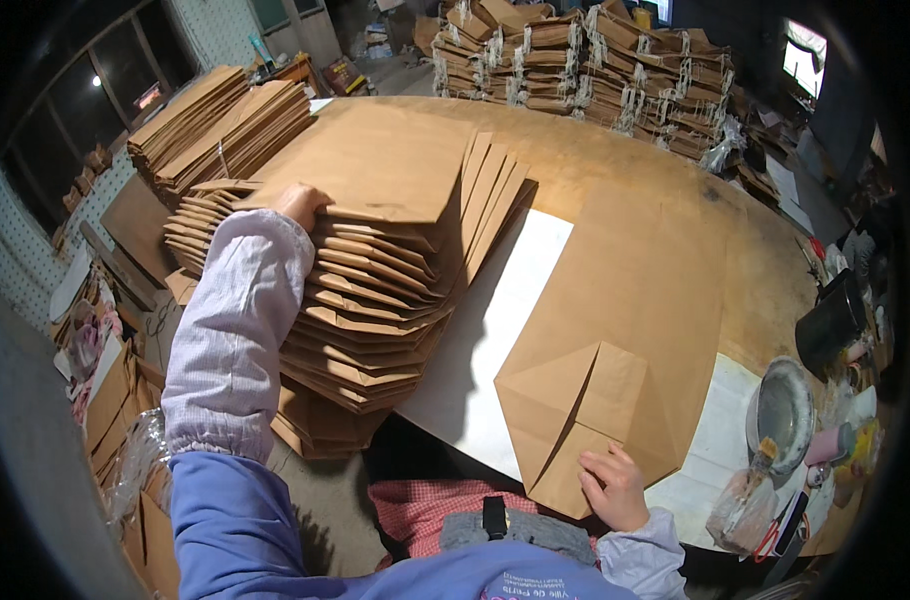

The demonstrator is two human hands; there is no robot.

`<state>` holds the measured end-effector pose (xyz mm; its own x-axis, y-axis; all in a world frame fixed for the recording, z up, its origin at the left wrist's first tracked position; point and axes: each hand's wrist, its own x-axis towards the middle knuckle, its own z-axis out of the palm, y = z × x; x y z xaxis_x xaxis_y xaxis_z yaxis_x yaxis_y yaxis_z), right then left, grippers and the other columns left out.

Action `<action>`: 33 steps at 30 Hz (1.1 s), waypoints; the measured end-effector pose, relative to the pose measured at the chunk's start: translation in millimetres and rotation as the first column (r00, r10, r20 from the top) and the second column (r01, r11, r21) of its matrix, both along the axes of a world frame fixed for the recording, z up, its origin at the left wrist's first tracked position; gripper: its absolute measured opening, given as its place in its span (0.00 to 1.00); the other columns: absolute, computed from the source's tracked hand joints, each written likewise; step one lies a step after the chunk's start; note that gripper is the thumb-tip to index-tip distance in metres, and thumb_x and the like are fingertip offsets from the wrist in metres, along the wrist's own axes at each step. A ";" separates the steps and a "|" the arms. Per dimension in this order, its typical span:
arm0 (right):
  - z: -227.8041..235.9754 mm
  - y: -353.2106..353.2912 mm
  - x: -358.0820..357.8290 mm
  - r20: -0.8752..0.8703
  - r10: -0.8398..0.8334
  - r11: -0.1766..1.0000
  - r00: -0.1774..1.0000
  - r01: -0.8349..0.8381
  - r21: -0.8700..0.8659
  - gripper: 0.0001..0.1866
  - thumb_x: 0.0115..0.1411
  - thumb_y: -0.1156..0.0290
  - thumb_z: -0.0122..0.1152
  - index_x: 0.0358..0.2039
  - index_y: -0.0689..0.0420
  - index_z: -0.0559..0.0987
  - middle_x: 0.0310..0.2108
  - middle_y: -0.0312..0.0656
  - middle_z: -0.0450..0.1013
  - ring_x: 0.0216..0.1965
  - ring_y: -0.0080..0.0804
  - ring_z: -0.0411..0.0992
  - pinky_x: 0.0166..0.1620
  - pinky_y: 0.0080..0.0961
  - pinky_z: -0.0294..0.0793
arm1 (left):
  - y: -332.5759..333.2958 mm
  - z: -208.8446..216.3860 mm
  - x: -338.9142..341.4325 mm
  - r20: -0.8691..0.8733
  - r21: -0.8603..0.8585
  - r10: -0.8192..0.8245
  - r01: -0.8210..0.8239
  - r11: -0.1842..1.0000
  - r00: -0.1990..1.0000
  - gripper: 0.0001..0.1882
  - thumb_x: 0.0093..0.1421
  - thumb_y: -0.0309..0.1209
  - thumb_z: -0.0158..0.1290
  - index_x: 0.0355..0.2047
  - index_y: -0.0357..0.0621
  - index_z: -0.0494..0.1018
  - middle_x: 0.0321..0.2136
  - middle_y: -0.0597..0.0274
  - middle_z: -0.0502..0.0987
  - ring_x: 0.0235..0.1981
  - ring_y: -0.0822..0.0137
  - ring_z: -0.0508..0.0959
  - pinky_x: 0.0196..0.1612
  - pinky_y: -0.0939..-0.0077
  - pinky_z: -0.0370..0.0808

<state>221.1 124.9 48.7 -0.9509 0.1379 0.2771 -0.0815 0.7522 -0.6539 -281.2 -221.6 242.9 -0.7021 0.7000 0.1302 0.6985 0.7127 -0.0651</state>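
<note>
A large brown paper bag [630, 270] lies flat in front of me, its near end folded into a pointed diamond-shaped bottom with a slit between the flaps. My right hand [613, 488] rests on that folded end, fingers apart and holding nothing. To the left, a fanned stack of brown paper bags [365, 310] stands with folded ends toward me, overhanging the table's near edge. At the near edge of the stack's top paper bag [375, 160], my left hand [303, 207] is closed, its fingers curled at the paper and its fingertips partly hidden.
White sheets [495, 330] cover part of the wooden table [765, 290]. At right stand a metal bowl [783, 415] with a brush [765, 455] beside it, a black container [831, 322] and red-handled scissors [770, 538]. Bundled paper [225, 135] sits far left; tied bundles [585, 70] rise behind.
</note>
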 end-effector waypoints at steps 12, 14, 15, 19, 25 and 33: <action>5.9 84.6 9.8 0.101 -0.454 0.878 0.885 0.425 0.221 0.21 0.54 0.69 0.66 0.47 0.65 0.77 0.46 0.55 0.72 0.48 0.53 0.70 0.51 0.39 0.72 | 159.5 -79.0 248.7 -0.147 0.316 -0.473 0.495 0.810 0.869 0.09 0.55 0.24 0.53 0.37 0.42 0.78 0.29 0.54 0.78 0.33 0.58 0.78 0.36 0.65 0.75; -7.0 102.6 8.5 0.125 -0.473 0.860 0.872 0.426 0.282 0.21 0.54 0.68 0.66 0.46 0.65 0.77 0.45 0.54 0.72 0.48 0.53 0.70 0.50 0.39 0.72 | 200.1 -136.6 278.1 0.174 0.084 -0.425 0.417 0.905 0.888 0.11 0.58 0.23 0.48 0.39 0.40 0.76 0.32 0.52 0.76 0.39 0.53 0.77 0.42 0.63 0.75; -11.4 110.9 10.2 0.178 -0.458 0.877 0.871 0.410 0.249 0.20 0.54 0.68 0.67 0.46 0.65 0.76 0.45 0.53 0.72 0.48 0.53 0.70 0.49 0.39 0.72 | 215.6 -159.7 280.3 0.199 0.109 -0.325 0.308 0.945 0.925 0.09 0.60 0.24 0.46 0.40 0.39 0.73 0.34 0.52 0.75 0.41 0.52 0.76 0.43 0.61 0.74; -20.0 118.2 14.0 0.534 -0.449 0.886 0.717 0.434 0.163 0.21 0.51 0.65 0.69 0.42 0.63 0.76 0.43 0.54 0.72 0.47 0.52 0.71 0.47 0.39 0.73 | 233.0 -201.8 274.1 0.366 -0.056 -0.112 0.142 0.988 0.924 0.10 0.56 0.31 0.56 0.34 0.38 0.70 0.38 0.48 0.75 0.43 0.51 0.76 0.42 0.61 0.75; -18.8 117.9 -15.7 0.101 -0.313 0.930 0.944 0.283 0.235 0.18 0.49 0.69 0.70 0.36 0.63 0.75 0.31 0.49 0.73 0.35 0.43 0.73 0.37 0.31 0.73 | 263.3 -215.9 269.6 0.370 0.346 -0.372 0.246 0.905 0.851 0.27 0.44 0.34 0.70 0.41 0.34 0.74 0.31 0.46 0.78 0.33 0.48 0.79 0.40 0.66 0.77; -17.4 157.3 6.2 0.393 -0.015 0.985 0.919 -0.055 0.166 0.05 0.49 0.78 0.55 0.29 0.62 0.75 0.29 0.44 0.74 0.33 0.47 0.73 0.36 0.36 0.72 | 225.2 -199.2 230.1 0.601 0.130 -0.382 0.386 0.913 0.702 0.05 0.47 0.27 0.59 0.24 0.38 0.79 0.25 0.51 0.79 0.31 0.53 0.81 0.36 0.63 0.77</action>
